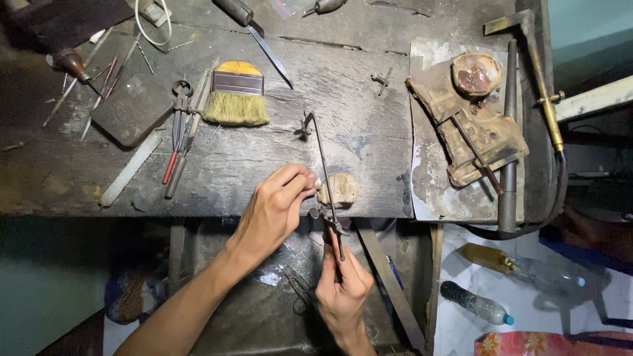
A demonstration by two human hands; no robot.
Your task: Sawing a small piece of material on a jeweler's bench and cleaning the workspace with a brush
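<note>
now | right hand grips thin metal saw frame | left hand pinches at worn wooden peg

Left hand pinching a small piece against the wooden peg at the desk edge. Right hand below, gripping the handle of a thin saw frame that reaches up over the desk. Brush lying farther back, pliers and a dark flat stone to its left. Stained block with a small bowl at right; torch beside it. Plastic bottle down on the floor.
</note>
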